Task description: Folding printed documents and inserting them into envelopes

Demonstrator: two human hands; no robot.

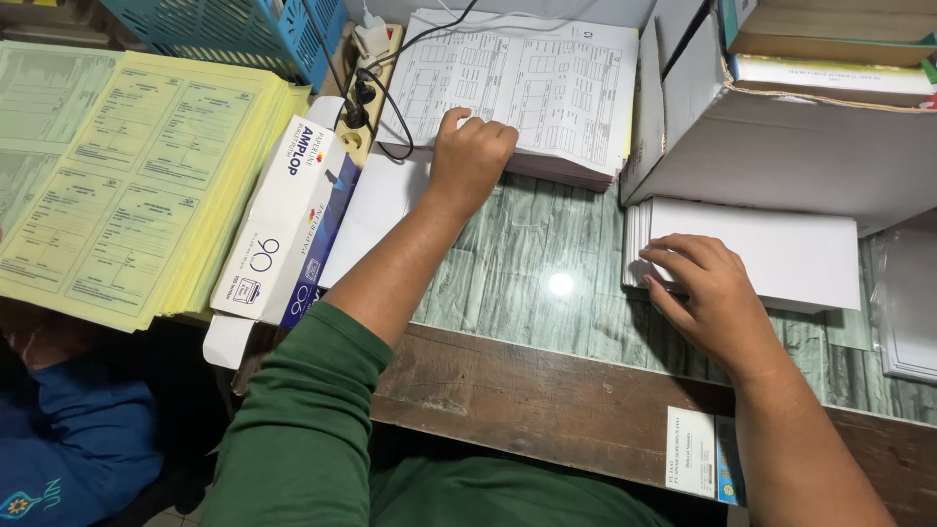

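Envelopes (761, 256), white and stacked in a low pile, are seen in the head view at the right of the desk (547, 390), lying on its green wood-grain top just below a white cardboard box (781, 146) that holds books. The right hand (708, 293) is laid on the near left corner of this pile, with its fingers slightly spread and curled so that the tips touch the edge of the top envelopes; nothing is pinched between them as far as can be told. The left hand (470, 156), reaching out from a green sleeve (312, 420), is set on the near edge of a stack of printed forms (532, 88) at the back of the desk, its fingers bent and held close together, pressing on the top sheet. A single white sheet (381, 200) is seen under the left wrist. Beside it, to the left, an open white and blue envelope box (288, 220) lies lengthwise, and behind that a power strip (366, 93) with black plugs is placed. Further left, a thick pile of yellow forms (146, 185) is spread, with a blue plastic basket (234, 29) behind it. Another person's blue sleeve (78, 429) is visible at the lower left corner.
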